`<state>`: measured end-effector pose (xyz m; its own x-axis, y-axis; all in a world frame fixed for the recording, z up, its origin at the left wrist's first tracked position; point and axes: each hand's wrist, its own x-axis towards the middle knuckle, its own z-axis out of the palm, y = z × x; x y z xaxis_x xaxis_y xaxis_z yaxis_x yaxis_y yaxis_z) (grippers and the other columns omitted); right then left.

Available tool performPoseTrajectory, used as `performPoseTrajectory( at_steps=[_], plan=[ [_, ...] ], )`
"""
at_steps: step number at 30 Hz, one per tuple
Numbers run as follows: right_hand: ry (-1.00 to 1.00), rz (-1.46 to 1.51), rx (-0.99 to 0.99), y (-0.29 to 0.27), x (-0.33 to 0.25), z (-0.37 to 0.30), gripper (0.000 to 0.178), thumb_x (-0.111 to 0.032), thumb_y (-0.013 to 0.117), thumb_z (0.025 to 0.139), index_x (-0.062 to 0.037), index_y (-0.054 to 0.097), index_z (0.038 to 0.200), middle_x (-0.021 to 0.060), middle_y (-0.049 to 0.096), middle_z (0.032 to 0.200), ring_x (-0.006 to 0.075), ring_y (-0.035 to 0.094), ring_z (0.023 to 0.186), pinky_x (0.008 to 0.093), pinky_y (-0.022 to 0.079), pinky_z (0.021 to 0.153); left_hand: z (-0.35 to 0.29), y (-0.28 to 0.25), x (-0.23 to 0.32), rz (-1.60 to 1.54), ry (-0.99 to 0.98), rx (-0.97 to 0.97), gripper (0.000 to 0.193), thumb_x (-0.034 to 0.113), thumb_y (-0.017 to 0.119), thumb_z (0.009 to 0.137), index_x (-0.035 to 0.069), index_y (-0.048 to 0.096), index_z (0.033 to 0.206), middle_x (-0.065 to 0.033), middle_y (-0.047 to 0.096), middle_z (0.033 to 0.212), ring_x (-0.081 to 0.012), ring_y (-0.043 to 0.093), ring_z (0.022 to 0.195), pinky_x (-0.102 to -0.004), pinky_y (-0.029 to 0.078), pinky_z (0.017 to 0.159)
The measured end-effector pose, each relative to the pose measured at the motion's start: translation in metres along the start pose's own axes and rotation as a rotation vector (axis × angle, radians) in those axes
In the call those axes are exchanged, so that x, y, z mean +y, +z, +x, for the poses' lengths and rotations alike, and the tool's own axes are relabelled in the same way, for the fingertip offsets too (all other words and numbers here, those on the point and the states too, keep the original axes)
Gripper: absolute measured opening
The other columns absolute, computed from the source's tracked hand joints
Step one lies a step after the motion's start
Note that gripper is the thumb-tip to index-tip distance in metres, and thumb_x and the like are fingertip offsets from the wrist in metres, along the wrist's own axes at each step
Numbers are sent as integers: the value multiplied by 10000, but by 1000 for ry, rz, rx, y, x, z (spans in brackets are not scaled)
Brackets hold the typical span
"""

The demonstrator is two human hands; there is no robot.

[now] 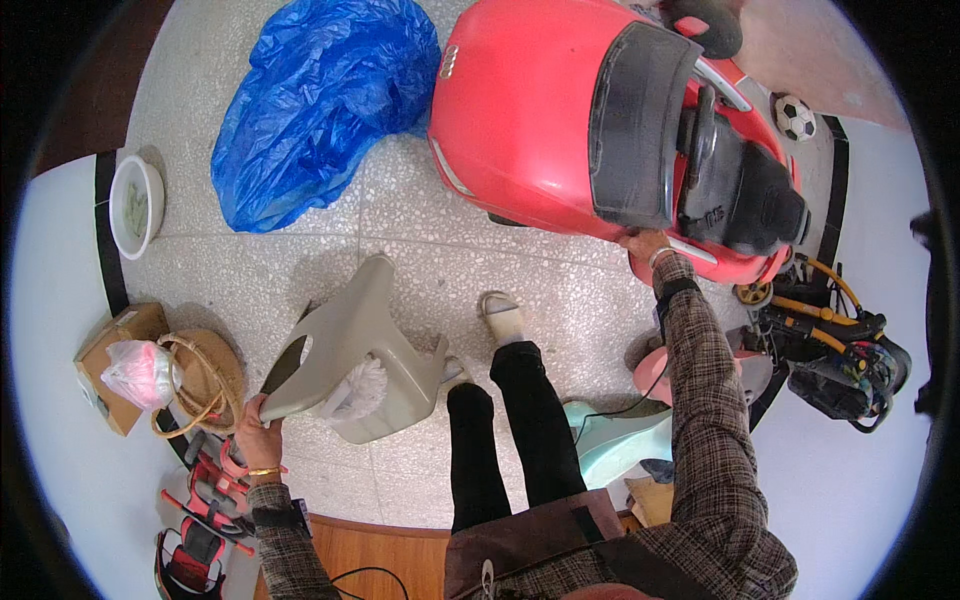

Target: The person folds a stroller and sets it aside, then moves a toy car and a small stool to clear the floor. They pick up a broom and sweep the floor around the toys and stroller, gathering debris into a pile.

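Observation:
My left hand [258, 435] is closed on one end of a grey-beige moulded plastic piece [385, 335], which looks like a chair or stool. It is tilted over the floor, with a cut-out opening near my hand. Crumpled white plastic [358, 388] shows against its side. To the far right, my right hand [648, 243] grips the near side edge of a red ride-on toy car [530, 90], just beside its dark windscreen. The car has a black seat and a black steering wheel. My fingertips there are partly hidden.
A blue plastic sheet [320, 110] lies against the car's front. At left are a white basin [136, 207], wicker basket [215, 365], cardboard box [135, 323] and red folded stroller-like frame [205, 510]. At right are a football [794, 117], folded black-and-yellow stroller [830, 335] and mint plastic item [615, 445].

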<state>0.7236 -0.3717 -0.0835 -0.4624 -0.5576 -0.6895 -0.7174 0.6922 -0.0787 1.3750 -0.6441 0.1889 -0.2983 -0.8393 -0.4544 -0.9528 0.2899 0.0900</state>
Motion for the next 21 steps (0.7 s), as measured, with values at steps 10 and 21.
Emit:
performPoseTrajectory(
  at_steps=[10, 21],
  plan=[
    [-120, 53, 192, 44, -55, -78, 447, -324, 579, 751, -103, 594, 1140, 160, 598, 1170, 364, 532, 1103, 425, 416, 954, -20, -5, -30, -9, -3, 31, 418, 83, 758, 657, 34, 583, 1033, -149, 638, 928, -339, 618, 874, -384, 486, 759],
    [2, -15, -80, 113, -179, -149, 565, -421, 517, 756, -215, 521, 1283, 92, 533, 1302, 344, 449, 1226, 466, 293, 1051, -80, -13, -114, -75, -115, 59, 504, 70, 717, 698, 16, 553, 1172, -193, 647, 975, -345, 622, 934, -382, 480, 810]
  ],
)
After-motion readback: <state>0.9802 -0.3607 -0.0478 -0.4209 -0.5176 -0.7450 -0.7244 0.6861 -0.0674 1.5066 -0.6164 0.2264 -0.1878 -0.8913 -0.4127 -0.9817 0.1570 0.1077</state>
